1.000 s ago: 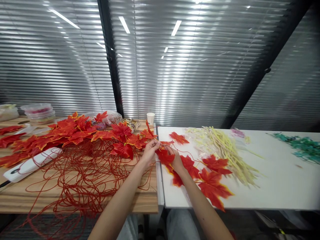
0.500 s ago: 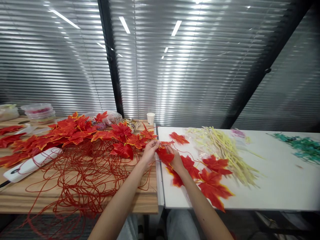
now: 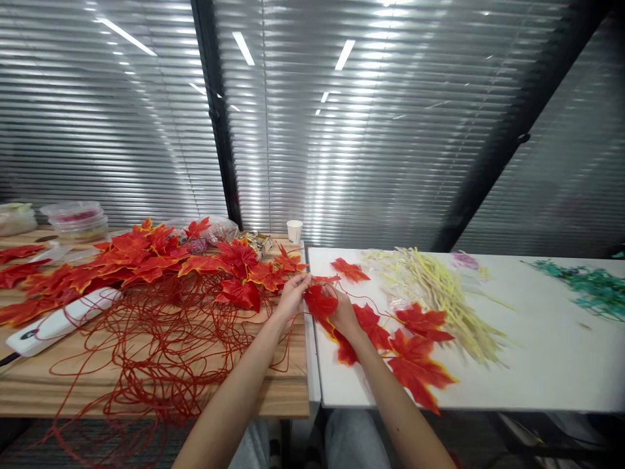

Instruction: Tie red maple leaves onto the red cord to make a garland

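Note:
A red artificial maple leaf [image 3: 321, 303] is held between my two hands, above the seam of the two tables. My left hand [image 3: 291, 294] pinches at its upper left edge, near the stem; the fingertips are too small to make out fully. My right hand [image 3: 344, 314] is closed on the leaf's right side, its fingers partly behind it. More maple leaves [image 3: 420, 366] lie beside my right forearm, joined by thin red cord. To the left spreads a large tangle of red cord [image 3: 166, 352], with a heap of red leaves [image 3: 146, 251] behind it.
A white power strip [image 3: 66, 320] lies at left under strands of cord. Plastic tubs [image 3: 75, 221] and a paper cup [image 3: 294, 232] stand at the back. On the white table [image 3: 541, 371] are pale yellow strips [image 3: 439, 299] and green strands [image 3: 586, 283]. Blinds [image 3: 342, 143] rise behind.
The held leaf has turned slightly and shows more of its face. Both hands stay in almost the same place, with only small finger shifts.

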Action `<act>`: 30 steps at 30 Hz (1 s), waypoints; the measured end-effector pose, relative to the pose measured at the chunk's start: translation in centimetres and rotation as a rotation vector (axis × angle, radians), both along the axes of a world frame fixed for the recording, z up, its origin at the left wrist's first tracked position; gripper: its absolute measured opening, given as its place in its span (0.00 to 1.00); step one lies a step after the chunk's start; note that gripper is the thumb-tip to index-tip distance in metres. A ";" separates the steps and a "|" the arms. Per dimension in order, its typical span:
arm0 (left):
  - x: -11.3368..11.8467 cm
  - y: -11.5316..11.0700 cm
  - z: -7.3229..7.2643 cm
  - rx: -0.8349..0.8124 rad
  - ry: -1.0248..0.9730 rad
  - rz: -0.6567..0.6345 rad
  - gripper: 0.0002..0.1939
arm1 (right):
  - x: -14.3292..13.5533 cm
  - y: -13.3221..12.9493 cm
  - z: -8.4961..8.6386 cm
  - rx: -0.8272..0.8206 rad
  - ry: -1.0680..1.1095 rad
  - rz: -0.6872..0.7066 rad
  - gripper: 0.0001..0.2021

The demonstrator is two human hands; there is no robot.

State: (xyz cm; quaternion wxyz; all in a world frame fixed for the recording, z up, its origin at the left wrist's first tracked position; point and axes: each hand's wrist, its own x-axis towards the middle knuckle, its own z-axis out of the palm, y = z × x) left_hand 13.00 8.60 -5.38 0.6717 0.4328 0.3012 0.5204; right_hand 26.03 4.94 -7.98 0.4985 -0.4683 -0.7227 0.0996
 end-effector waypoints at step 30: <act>0.0 -0.4 0.1 0.023 -0.011 -0.109 0.16 | 0.7 0.7 -1.2 0.081 -0.061 -0.093 0.10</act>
